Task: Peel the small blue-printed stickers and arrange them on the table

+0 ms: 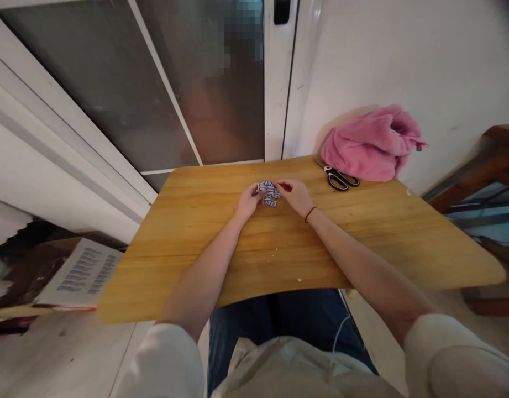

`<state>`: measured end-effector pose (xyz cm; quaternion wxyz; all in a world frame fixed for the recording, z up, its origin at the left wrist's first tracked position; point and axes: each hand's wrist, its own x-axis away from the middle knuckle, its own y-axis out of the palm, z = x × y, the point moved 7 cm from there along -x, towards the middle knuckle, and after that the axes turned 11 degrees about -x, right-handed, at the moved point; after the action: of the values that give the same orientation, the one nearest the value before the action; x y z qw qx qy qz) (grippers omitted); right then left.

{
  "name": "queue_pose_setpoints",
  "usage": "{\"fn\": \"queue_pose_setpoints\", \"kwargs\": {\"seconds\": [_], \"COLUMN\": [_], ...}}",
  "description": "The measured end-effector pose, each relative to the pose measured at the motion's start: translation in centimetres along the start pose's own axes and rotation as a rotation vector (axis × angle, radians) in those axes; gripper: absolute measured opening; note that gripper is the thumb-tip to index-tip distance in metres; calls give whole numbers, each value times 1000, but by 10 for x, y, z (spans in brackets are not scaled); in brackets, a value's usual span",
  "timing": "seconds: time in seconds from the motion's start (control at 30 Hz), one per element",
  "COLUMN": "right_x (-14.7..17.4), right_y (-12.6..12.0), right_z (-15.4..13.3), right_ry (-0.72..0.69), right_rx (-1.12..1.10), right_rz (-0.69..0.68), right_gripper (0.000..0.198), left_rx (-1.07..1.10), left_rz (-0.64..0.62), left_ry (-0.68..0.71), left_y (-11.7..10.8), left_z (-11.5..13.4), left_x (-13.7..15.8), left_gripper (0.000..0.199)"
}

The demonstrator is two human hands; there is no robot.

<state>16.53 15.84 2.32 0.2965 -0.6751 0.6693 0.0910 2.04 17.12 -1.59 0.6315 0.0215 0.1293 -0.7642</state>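
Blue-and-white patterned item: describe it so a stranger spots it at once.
Look at the wooden table, then to where the left hand and right hand nearly meet, toward its far side. The small blue-and-white patterned item is at their fingertips. Unlike the pink plush bundle and black-handled scissors to its right, it is held.

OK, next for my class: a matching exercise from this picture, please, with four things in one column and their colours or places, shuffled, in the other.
Column 1
1. scissors
2. bracelet
3. fluffy bundle
4. patterned piece

Column 2
A. between the left hand and the right hand
B. pink all over its visible side
C. beside the bundle, with black on the handles
D. red, around the right wrist

Right pairs: 1-C, 2-D, 3-B, 4-A
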Motion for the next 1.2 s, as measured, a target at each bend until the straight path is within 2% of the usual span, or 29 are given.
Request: {"fn": "queue_pose_setpoints", "kwargs": {"seconds": [0.1, 0.2, 0.27, 0.37, 0.4, 0.43, 0.57, 0.63, 0.73, 0.8, 0.87, 1.07, 1.2], "right_x": [-2, -7, -9, -1, 1, 1, 2, 5, 6, 4, 3, 11, 15], "right_y": [0, -12, -32, -62, -65, -63, -37, -32, -33, -29, -18, 26, 37], "right_z": [-1, -3, -5, -7, -6, -3, 20, 24, 18, 10, 4, -5, -7], "right_ry": [-1, 0, -3, -22, -11, 29, 311, 357, 282, 190, 126, 98, 83], "right_rx": [1, -10, -21, 7, 38, 89, 309, 354, 304, 183, 68, -47, -91], "right_rz": [-4, 52, 218, 561, 606, 583, 297, 269, 316, 282, 181, -167, -244], "right_gripper": [22, 26, 32, 36, 35, 33, 16, 13, 25, 25, 22, 31, 29], "left_rx": [7, 13, 23, 44, 50, 54, 57, 60, 67, 72, 80, 83, 29], "left_rz": [14, 63, 108, 154, 159, 160, 139, 127, 108, 91, 85, 126, 162], "left_ry": [1, 4, 8, 16, 18, 19, 17, 14, 9, 6, 7, 36, 41], "left_y": [-1, -6, -11, -17, -17, -18, -15, -13, -11, -9, -7, -5, -4], "left_z": [0, -3, -4, -4, -3, -3, -2, -2, -1, 1, 3, 12, 17], "left_x": [0, -2, -3, -3, -3, -3, -2, -2, -2, -1, 0, 7, 12], "left_gripper": [21, 21, 21, 22, 23, 23, 25, 25, 25, 25, 26, 32, 33]}}
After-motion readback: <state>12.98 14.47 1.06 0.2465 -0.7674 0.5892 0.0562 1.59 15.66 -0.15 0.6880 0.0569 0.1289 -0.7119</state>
